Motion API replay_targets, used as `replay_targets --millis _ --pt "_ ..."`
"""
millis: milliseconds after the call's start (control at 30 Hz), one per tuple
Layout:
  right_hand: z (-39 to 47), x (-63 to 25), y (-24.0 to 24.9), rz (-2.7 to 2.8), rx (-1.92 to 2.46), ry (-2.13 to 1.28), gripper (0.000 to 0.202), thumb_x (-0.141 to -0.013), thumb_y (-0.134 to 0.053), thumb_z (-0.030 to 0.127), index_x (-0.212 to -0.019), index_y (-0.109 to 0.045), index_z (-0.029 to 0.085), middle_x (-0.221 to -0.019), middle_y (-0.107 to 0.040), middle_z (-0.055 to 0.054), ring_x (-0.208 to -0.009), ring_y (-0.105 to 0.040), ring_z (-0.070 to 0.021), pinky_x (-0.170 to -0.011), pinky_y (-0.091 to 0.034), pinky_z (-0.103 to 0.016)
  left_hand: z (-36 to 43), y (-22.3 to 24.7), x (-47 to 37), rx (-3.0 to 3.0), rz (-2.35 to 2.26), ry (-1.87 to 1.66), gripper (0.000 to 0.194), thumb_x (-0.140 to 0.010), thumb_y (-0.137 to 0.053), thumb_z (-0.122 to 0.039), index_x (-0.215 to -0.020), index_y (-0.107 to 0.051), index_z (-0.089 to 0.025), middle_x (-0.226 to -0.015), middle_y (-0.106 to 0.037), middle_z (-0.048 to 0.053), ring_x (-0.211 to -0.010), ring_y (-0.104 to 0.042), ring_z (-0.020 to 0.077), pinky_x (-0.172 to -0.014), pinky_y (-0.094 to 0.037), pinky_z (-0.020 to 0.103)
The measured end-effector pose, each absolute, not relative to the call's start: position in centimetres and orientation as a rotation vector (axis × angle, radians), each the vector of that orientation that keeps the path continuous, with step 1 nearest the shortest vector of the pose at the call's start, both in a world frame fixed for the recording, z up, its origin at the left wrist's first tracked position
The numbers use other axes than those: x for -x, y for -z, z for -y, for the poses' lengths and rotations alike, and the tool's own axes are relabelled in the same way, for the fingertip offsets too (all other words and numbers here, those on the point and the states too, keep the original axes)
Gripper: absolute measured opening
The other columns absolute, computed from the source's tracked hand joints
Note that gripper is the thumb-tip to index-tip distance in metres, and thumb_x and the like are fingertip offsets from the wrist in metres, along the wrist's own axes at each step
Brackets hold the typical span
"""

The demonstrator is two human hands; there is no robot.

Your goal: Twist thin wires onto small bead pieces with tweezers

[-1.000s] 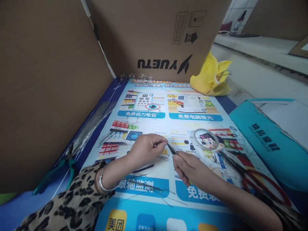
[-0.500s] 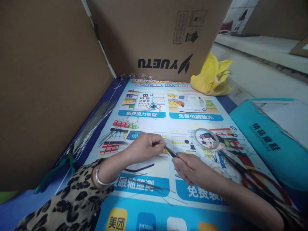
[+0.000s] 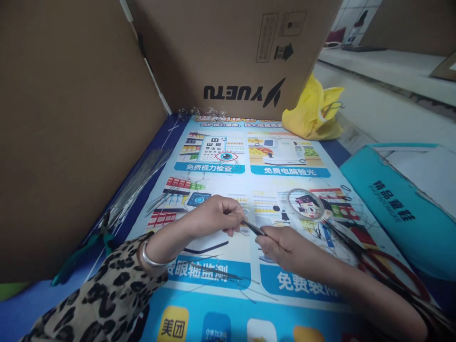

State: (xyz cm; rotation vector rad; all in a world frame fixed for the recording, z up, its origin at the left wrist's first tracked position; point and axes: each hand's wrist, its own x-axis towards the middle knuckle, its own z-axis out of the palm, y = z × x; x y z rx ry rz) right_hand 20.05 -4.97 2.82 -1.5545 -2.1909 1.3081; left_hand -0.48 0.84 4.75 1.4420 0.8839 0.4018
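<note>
My right hand (image 3: 280, 242) is closed round a pair of dark metal tweezers (image 3: 253, 228), whose tip points up and left. That tip meets the fingertips of my left hand (image 3: 223, 216), which are pinched together. A thin wire (image 3: 246, 209) shows at the pinch; most of it is hidden by the fingers. Under both hands lies a printed poster sheet (image 3: 245, 304). Loose dark wire pieces (image 3: 228, 275) are strewn on it below my left hand. To the right of my right hand lie scissors (image 3: 370, 261) with red handles and a clear tape roll (image 3: 305, 205).
At left, green-handled pliers (image 3: 85, 249) lie beside a bundle of straight wires (image 3: 137, 185). A cardboard box wall (image 3: 228, 52) stands behind the sheet. A yellow bag (image 3: 311, 114) and a teal box (image 3: 395, 204) stand at the right. Small wire pieces (image 3: 203, 113) gather at the back.
Some fingers of my left hand have loosened slightly below the pinch. The tweezers stay at the left fingertips, tilted a little flatter. The view has shifted very slightly.
</note>
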Motion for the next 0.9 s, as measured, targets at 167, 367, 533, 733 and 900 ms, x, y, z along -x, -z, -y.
replay_targets --millis 167,367,533,733,900 --pt "4.8 -20.4 -3.4 2.429 1.607 -0.972 0.039 -0.089 -0.030 0.051 -0.071 -0.045 0.021 -0.066 -0.056 -0.004 -0.059 -0.047 -0.0144 -0.053 -0.025 -0.026 -0.7 -4.5 0.6 -1.518 -0.879 -0.410 0.010 -0.073 -0.055 -0.020 -0.068 -0.062 -0.015 -0.056 -0.059 -0.002 -0.048 -0.053 0.0068 -0.050 -0.044 0.017" --pt "5.1 -20.1 -3.8 2.356 1.733 -0.965 0.039 -0.090 -0.026 0.051 -0.075 -0.046 0.021 -0.074 -0.060 -0.007 -0.065 -0.050 -0.0175 -0.056 -0.029 -0.028 -0.2 -4.5 0.0 -1.847 -1.033 -0.587 0.014 -0.074 -0.051 -0.018 -0.065 -0.062 -0.016 -0.058 -0.061 -0.002 -0.055 -0.053 0.0087 -0.055 -0.041 0.019" --pt "5.6 -19.8 -3.1 2.108 1.643 -1.209 0.039 -0.090 -0.026 0.052 -0.072 -0.040 0.021 -0.068 -0.055 -0.004 -0.062 -0.048 -0.0147 -0.055 -0.034 -0.027 0.2 -4.2 -0.5 -1.847 -1.122 -0.723 0.015 -0.076 -0.051 -0.020 -0.068 -0.063 -0.016 -0.060 -0.063 -0.001 -0.059 -0.054 0.0103 -0.056 -0.041 0.020" --pt "5.9 -19.4 -2.0 1.860 1.576 -1.315 0.040 -0.089 -0.029 0.056 -0.071 -0.037 0.022 -0.066 -0.047 0.000 -0.058 -0.044 -0.0115 -0.052 -0.035 -0.024 0.6 -3.5 -0.9 -1.839 -1.178 -0.807 0.014 -0.075 -0.053 -0.021 -0.071 -0.065 -0.016 -0.063 -0.063 -0.001 -0.058 -0.054 0.0096 -0.054 -0.040 0.019" --pt "6.0 -19.3 -1.5 1.825 1.556 -1.355 0.039 -0.089 -0.029 0.056 -0.071 -0.038 0.022 -0.066 -0.046 0.001 -0.057 -0.043 -0.0110 -0.051 -0.034 -0.024 0.8 -3.4 -1.2 -1.855 -1.217 -0.830 0.017 -0.078 -0.052 -0.024 -0.071 -0.065 -0.015 -0.064 -0.065 0.000 -0.058 -0.055 0.0101 -0.056 -0.040 0.020"
